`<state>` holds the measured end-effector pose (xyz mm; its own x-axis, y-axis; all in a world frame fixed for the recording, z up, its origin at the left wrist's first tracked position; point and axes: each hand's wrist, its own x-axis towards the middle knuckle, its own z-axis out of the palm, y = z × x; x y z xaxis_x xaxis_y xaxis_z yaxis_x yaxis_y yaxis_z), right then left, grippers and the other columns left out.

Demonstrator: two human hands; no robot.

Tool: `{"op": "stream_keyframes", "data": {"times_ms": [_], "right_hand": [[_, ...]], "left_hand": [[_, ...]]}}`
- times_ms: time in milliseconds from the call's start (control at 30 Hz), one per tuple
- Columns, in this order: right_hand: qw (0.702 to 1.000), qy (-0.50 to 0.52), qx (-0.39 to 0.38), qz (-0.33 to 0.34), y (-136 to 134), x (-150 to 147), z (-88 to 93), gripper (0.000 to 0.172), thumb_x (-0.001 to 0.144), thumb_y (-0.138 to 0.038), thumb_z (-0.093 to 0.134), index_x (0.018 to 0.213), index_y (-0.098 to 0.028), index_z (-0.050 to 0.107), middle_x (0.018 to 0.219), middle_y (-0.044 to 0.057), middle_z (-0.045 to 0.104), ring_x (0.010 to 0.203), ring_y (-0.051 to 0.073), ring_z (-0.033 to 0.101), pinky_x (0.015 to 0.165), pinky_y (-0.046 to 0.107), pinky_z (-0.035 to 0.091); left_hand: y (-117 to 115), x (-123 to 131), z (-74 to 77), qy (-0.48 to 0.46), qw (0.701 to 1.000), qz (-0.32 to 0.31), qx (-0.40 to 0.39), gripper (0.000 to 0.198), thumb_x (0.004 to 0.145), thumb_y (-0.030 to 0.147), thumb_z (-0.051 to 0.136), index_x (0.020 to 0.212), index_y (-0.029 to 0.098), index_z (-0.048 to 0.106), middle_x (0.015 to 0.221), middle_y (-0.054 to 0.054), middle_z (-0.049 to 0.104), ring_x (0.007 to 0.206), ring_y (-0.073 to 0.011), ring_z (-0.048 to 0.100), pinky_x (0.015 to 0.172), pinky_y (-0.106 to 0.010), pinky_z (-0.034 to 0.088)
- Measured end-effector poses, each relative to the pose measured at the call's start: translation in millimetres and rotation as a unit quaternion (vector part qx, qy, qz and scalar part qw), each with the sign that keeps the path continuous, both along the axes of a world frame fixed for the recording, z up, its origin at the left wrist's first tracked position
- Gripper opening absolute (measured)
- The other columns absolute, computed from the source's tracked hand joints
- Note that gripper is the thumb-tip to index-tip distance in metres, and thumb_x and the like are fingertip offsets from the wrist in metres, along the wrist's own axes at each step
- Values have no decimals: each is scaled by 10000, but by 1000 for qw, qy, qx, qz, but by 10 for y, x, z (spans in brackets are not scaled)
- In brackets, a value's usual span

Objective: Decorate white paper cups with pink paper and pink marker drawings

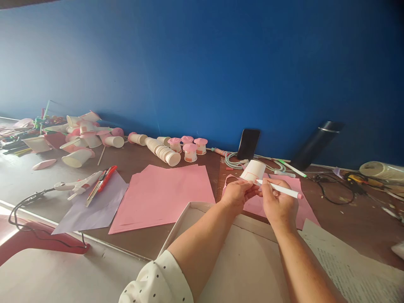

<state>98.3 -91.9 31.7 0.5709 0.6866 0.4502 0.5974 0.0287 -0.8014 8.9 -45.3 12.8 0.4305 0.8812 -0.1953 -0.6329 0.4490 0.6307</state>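
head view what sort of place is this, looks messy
Probably a craft worktable: pink paper sheets, a stack of paper cups and a glue gun lie on it; the left hand holds a white paper cup, the right hand a marker.

Hidden: paper cup [254, 169] lower part behind left hand [236, 194]; pen [285, 191] shaft partly under fingers [269, 186]; roll [381, 169] cropped.

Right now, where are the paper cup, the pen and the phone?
paper cup [254, 170], head view, on its white side wall.
pen [285, 190], head view, on the middle of its white barrel.
phone [248, 144], head view, on its dark face.
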Motion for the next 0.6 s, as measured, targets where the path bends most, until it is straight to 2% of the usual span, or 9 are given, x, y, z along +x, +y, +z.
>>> {"op": "stream_keyframes", "data": {"times_ms": [233,600], "right_hand": [[1000,-2,1,1,10,26,-31,244,741,-391,564,806,-170,641,646,72,676,553,189,599,550,279,428],[1000,-27,-8,-9,19,51,-47,214,737,-389,566,749,-185,627,566,38,634,529,178,579,516,262,400]], "left_hand": [[-3,-2,15,-1,1000,0,-5,88,800,81,596,802,27,665,748,-119,662,673,-131,634,890,-346,501],[-8,-3,36,9,1000,-2,-13,129,831,77,552,838,18,667,735,-111,654,661,-114,623,874,-308,496]]}}
